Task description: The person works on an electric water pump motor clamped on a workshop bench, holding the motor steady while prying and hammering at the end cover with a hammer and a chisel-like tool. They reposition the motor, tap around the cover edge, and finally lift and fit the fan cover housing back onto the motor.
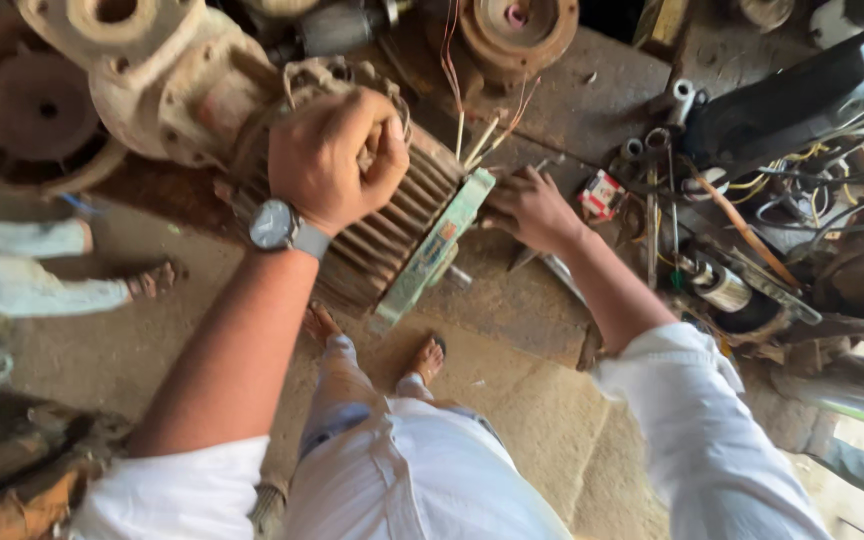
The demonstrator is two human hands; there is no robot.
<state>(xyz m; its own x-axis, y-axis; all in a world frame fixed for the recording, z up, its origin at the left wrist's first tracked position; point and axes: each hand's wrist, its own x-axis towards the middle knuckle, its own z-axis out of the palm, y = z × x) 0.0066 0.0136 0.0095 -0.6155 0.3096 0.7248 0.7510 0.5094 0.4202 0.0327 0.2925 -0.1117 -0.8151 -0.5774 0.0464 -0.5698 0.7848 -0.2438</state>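
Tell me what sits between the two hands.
In the head view, the ribbed motor housing and its green end plate lie between the left hand, clenched atop the motor, and the right hand beside the plate.

Left hand point(337, 155) clenched atop a ribbed motor housing point(392, 235) — right hand point(532, 208) beside its green end plate point(437, 248).

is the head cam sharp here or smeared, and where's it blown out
Head view: soft throughout, left hand on the finned motor housing slightly smeared, right hand a bit crisper; white sleeve and trousers near overexposed; bright glare at the lower right edge; top of frame falls into shadow.
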